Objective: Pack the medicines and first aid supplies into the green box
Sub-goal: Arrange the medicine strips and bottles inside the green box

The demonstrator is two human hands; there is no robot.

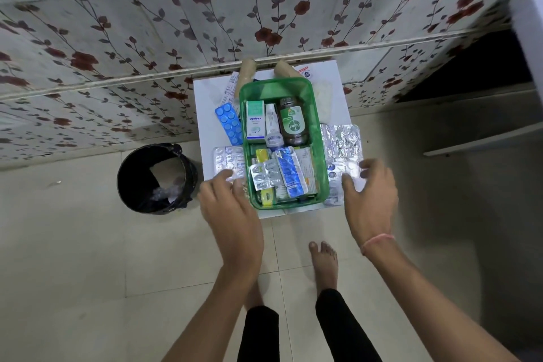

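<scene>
A small white bench [211,91] is standing against a wall papered with red flowers [264,9], on a pale tiled floor [88,244], with a black bin [157,178] sitting just to its left. The green box [318,138] is occupying the middle of the bench, holding an Optibex carton [255,122], a white tube [272,125], a brown Dettol bottle [293,125] and several blister strips [279,173]. A blue blister strip [229,123] is lying just left of the box and a silver foil strip [342,141] right of it, overhanging the bench edge. The left hand [232,211] is resting spread, fingertips on a strip at the near left corner; the right hand [370,200] is spread over strips at the right edge, gripping nothing
</scene>
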